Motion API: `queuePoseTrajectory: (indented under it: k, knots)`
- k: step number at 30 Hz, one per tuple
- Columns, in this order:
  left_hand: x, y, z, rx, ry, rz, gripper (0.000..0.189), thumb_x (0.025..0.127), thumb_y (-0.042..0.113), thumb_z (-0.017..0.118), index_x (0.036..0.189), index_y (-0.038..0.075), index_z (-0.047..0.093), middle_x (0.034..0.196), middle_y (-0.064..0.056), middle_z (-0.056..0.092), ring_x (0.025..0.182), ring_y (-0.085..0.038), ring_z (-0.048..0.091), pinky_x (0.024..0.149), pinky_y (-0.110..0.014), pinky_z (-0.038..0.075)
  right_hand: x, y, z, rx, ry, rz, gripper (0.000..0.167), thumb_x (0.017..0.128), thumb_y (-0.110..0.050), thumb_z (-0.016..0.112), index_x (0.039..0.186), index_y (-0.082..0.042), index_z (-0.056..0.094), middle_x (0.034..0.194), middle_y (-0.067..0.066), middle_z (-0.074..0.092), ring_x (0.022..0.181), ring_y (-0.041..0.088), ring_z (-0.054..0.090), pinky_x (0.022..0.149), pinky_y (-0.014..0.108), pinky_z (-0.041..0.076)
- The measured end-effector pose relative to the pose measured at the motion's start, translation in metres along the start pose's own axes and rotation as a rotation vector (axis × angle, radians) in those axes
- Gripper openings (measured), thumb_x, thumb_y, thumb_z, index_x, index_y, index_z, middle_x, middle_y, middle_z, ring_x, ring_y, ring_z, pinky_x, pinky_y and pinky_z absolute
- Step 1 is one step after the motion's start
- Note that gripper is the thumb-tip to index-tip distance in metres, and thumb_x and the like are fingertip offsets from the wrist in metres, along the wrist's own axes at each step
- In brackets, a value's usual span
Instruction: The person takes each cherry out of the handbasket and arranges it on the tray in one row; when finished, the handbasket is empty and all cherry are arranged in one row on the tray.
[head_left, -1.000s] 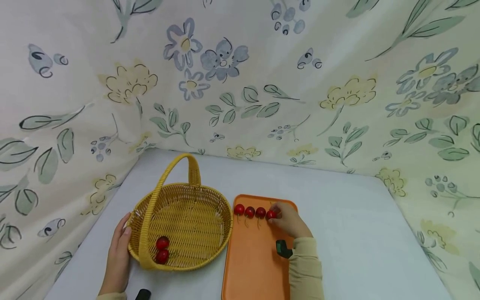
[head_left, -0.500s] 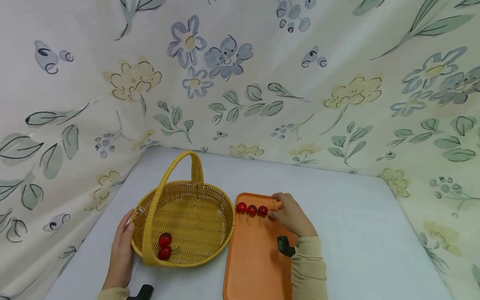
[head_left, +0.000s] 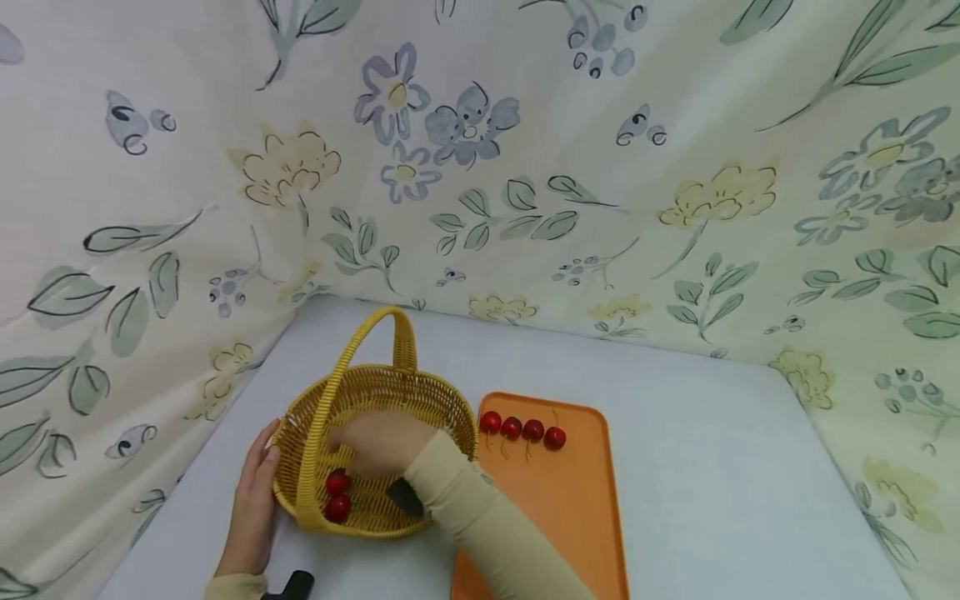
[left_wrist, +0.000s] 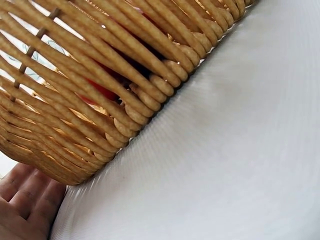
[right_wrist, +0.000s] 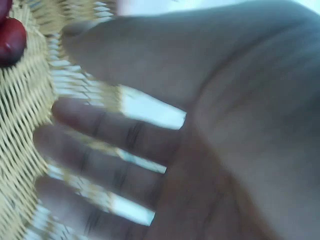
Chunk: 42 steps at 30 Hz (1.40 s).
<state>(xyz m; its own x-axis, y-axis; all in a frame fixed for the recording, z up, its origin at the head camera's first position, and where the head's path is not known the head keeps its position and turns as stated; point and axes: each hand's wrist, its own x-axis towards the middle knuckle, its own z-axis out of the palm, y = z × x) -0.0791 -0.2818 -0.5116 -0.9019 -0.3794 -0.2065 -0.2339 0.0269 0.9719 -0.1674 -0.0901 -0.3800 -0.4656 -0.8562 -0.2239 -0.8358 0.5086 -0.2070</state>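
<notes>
Over from the orange tray (head_left: 573,500) to the yellow wicker basket (head_left: 442,400) swings the right hand (head_left: 382,442); the fourth cherry (head_left: 555,438), under its fingers before, stays on the tray. Head view: four red cherries (head_left: 512,428) line the tray's twelve o'clock end, while two more cherries (head_left: 337,507) touch each other at the basket's seven o'clock. The left hand (head_left: 257,500) rests against the basket's outside at nine o'clock. Left wrist view: its fingers lie nearly straight along the weave. Right wrist view, blurred: the right hand's fingers stretch out spread, palm bare, with the cherry pair at ten o'clock.
</notes>
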Motion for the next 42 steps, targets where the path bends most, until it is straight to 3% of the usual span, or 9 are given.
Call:
queuePoseTrajectory:
  k: [6,11,18,21,25,29,32,35,42]
  knots:
    - [0.000,-0.004,0.008,0.006,-0.028,-0.016,0.056,0.100,0.057,0.029,0.152,0.040,0.017,0.160,0.012,0.006,0.146,-0.021,0.009,0.117,-0.050,0.011,0.029,-0.015,0.024,-0.031,-0.166,0.078,0.012,0.084,-0.019,0.073,0.094,-0.025,0.073,0.080,-0.015,0.063,0.068,0.002,0.048,0.058,0.014,0.039]
    - [-0.002,-0.003,0.012,0.036,-0.033,-0.025,0.057,0.100,0.057,0.027,0.152,0.040,0.016,0.160,0.012,0.006,0.147,-0.024,0.008,0.116,-0.053,0.011,0.038,-0.012,0.039,0.017,-0.254,0.118,0.010,0.082,-0.012,0.075,0.084,-0.021,0.073,0.074,-0.013,0.060,0.067,0.004,0.049,0.056,0.017,0.041]
    - [-0.001,-0.006,0.012,0.062,-0.022,-0.019,0.056,0.100,0.057,0.027,0.152,0.040,0.015,0.161,0.011,0.005,0.148,-0.022,0.002,0.116,-0.054,0.006,0.021,0.007,0.031,0.042,-0.118,0.048,0.015,0.086,-0.020,0.073,0.098,-0.020,0.065,0.084,-0.013,0.060,0.074,0.002,0.051,0.062,0.014,0.040]
    - [-0.001,-0.007,0.011,0.072,-0.014,-0.015,0.055,0.100,0.057,0.027,0.152,0.041,0.015,0.161,0.010,0.004,0.148,-0.023,0.000,0.116,-0.055,0.004,-0.001,0.019,0.012,0.101,-0.019,0.012,0.016,0.088,-0.022,0.070,0.100,-0.016,0.062,0.085,-0.010,0.058,0.075,0.002,0.051,0.064,0.013,0.040]
    - [-0.002,-0.004,0.008,0.083,-0.004,-0.025,0.053,0.099,0.058,0.025,0.150,0.045,0.015,0.161,0.008,0.004,0.147,-0.024,0.005,0.116,-0.055,0.008,-0.052,0.041,-0.015,0.281,0.120,0.061,0.029,0.091,-0.021,0.067,0.117,-0.010,0.059,0.102,-0.004,0.062,0.091,0.006,0.057,0.077,0.017,0.046]
    - [-0.002,-0.003,0.004,0.090,0.000,-0.025,0.053,0.099,0.058,0.024,0.150,0.046,0.015,0.161,0.009,0.007,0.144,-0.018,0.014,0.112,-0.021,0.024,-0.116,0.075,-0.024,0.492,0.314,0.176,0.031,0.091,-0.016,0.067,0.119,-0.009,0.058,0.107,0.001,0.063,0.095,0.012,0.060,0.075,0.023,0.051]
    - [-0.003,-0.002,0.001,0.087,0.007,-0.013,0.053,0.100,0.057,0.024,0.150,0.044,0.015,0.160,0.008,0.010,0.141,-0.014,0.022,0.091,-0.002,0.031,-0.158,0.105,-0.013,0.585,0.445,0.293,0.027,0.090,-0.014,0.067,0.116,-0.010,0.060,0.106,0.001,0.060,0.090,0.016,0.061,0.066,0.025,0.052]
    - [-0.004,0.000,0.000,0.063,0.012,-0.014,0.053,0.100,0.056,0.026,0.151,0.043,0.016,0.160,0.004,0.013,0.136,-0.011,0.028,0.082,-0.001,0.035,-0.190,0.134,0.009,0.586,0.530,0.436,0.032,0.090,-0.013,0.068,0.120,-0.008,0.060,0.108,0.004,0.059,0.091,0.021,0.059,0.066,0.027,0.052]
    - [-0.004,0.002,0.002,0.024,0.014,-0.010,0.053,0.100,0.054,0.029,0.151,0.041,0.019,0.156,-0.002,0.021,0.122,-0.002,0.038,0.081,-0.003,0.038,-0.219,0.181,0.071,0.578,0.494,0.676,0.032,0.089,-0.007,0.066,0.120,-0.001,0.059,0.111,0.012,0.063,0.096,0.028,0.060,0.080,0.041,0.053]
